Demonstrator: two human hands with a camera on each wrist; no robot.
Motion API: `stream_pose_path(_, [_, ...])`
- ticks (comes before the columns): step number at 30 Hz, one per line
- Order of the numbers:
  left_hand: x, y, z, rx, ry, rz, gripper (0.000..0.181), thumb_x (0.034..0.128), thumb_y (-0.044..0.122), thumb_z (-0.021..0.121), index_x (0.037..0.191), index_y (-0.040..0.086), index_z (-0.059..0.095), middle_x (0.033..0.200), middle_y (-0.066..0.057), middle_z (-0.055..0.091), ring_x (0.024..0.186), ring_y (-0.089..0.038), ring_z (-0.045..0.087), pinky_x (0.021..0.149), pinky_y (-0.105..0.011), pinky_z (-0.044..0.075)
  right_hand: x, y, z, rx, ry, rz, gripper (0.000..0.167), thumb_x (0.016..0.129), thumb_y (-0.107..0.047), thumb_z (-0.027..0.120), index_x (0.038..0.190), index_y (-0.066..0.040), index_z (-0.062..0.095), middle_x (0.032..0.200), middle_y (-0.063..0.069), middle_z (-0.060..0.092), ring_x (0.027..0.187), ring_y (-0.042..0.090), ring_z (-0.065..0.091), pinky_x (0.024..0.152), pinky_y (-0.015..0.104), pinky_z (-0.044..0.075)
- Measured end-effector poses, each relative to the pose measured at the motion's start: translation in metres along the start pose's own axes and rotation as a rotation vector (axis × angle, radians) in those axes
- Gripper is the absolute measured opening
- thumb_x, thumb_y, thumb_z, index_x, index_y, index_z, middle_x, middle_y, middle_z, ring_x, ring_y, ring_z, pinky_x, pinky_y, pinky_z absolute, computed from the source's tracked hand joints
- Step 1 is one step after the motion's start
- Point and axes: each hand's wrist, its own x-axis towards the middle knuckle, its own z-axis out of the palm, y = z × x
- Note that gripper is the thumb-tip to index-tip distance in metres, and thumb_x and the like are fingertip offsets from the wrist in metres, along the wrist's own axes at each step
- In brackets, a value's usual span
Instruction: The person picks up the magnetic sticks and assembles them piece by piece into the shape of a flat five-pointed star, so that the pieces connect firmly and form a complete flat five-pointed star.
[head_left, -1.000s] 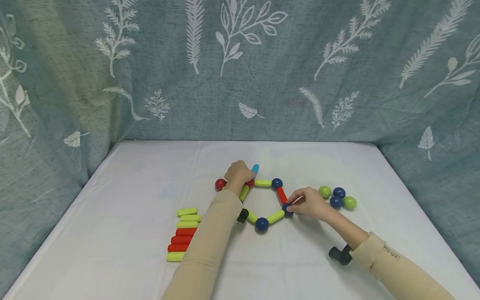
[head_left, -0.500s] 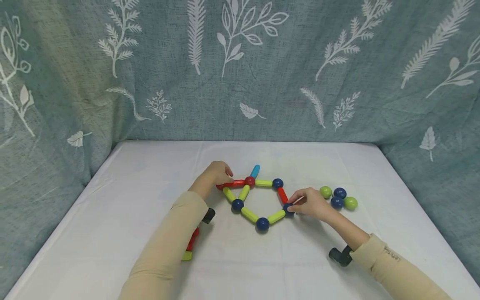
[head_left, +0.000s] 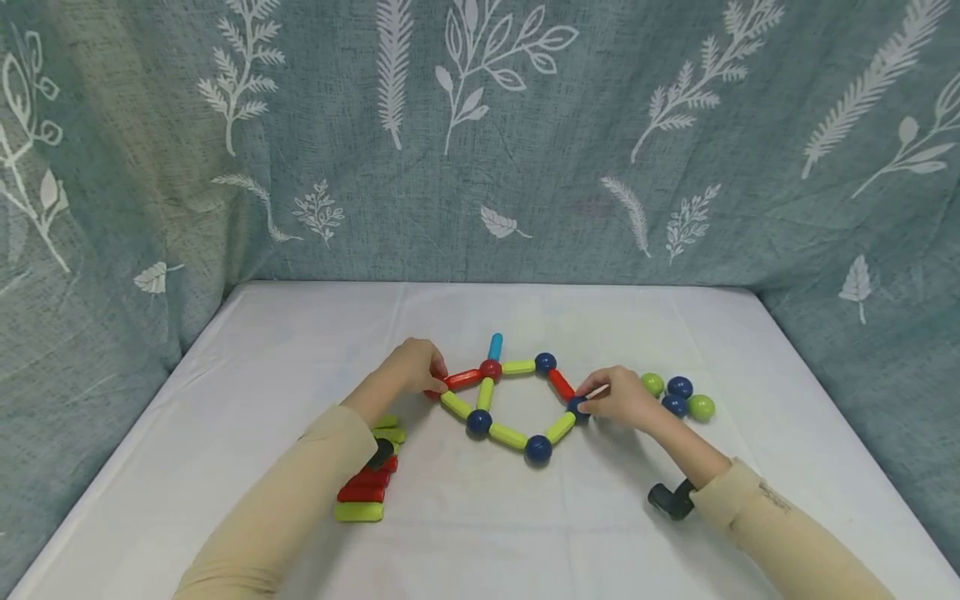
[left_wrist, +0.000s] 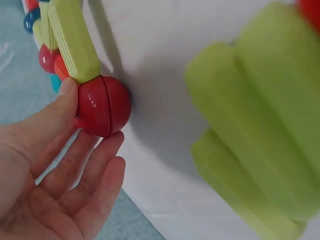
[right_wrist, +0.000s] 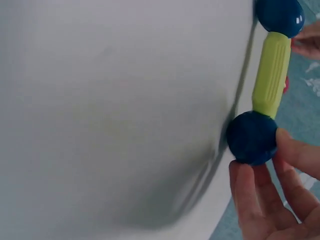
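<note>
Head view: a rod-and-ball frame stretches between the left hand and right hand over a white table.

Left wrist view: the left hand pinches a red ball at one end.

Right wrist view: the right hand grips a blue ball opposite.
</note>
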Motion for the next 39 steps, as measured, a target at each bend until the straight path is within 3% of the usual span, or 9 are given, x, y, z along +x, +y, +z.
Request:
stream_pose_path(8, [-0.027, 0.001, 0.012, -0.012, 0.007, 0.02, 0.021, 0.0718, 0.019, 0.079, 0.078, 0.004, 0.065, 0.07, -0.002, 0.057, 0.066, -0.015, 0.05, 0.061, -0.026, 0.045, 0.024, -0.002, -0.002, 0.039, 0.033, 0.097, 0.02, 0.081, -0.005, 0.066, 0.101, 0.0, 0.065, 0.104, 0.015, 0.062, 0.082, 0.021, 0.061, 0.067, 0.029, 0.052])
stream_pose_path(16, [-0.059, 0.022, 0.03, -0.005, 0.071, 0.083, 0.024, 0.0688, 0.019, 0.08, 0.064, 0.007, 0.06, 0.055, 0.002, 0.052, 0.056, -0.012, 0.044, 0.052, -0.022, 0.038, 0.047, -0.009, -0.002, 0.062, 0.047, 0.154, 0.023, 0.084, -0.007, 0.064, 0.107, -0.002, 0.064, 0.113, 0.016, 0.06, 0.084, 0.021, 0.06, 0.07, 0.028, 0.052])
stream_pose_path(26, [-0.072, 0.04, 0.048, -0.037, 0.041, 0.142, 0.03, 0.0686, 0.02, 0.081, 0.059, 0.008, 0.054, 0.048, 0.002, 0.047, 0.047, -0.01, 0.041, 0.045, -0.019, 0.034, 0.058, -0.014, 0.003, 0.02, 0.06, 0.103, 0.024, 0.087, -0.005, 0.06, 0.111, -0.003, 0.064, 0.119, 0.017, 0.058, 0.097, 0.026, 0.058, 0.072, 0.029, 0.05])
stream_pose_path(33, [-0.078, 0.045, 0.049, -0.005, 0.051, 0.128, 0.032, 0.0725, 0.026, 0.077, 0.06, 0.009, 0.054, 0.047, 0.003, 0.046, 0.045, -0.01, 0.041, 0.044, -0.019, 0.033, 0.06, -0.012, 0.003, -0.001, 0.071, 0.081, 0.025, 0.088, -0.005, 0.059, 0.112, -0.003, 0.063, 0.118, 0.016, 0.059, 0.099, 0.026, 0.058, 0.071, 0.028, 0.051])
stream_pose_path(39, [-0.088, 0.025, 0.033, 0.026, 0.103, 0.033, 0.026, 0.0819, 0.034, 0.067, 0.082, 0.008, 0.067, 0.06, 0.004, 0.054, 0.054, -0.012, 0.048, 0.048, -0.023, 0.039, 0.058, -0.012, 0.005, -0.009, 0.076, 0.058, 0.025, 0.088, -0.006, 0.059, 0.112, -0.004, 0.064, 0.118, 0.016, 0.059, 0.1, 0.028, 0.058, 0.074, 0.031, 0.05])
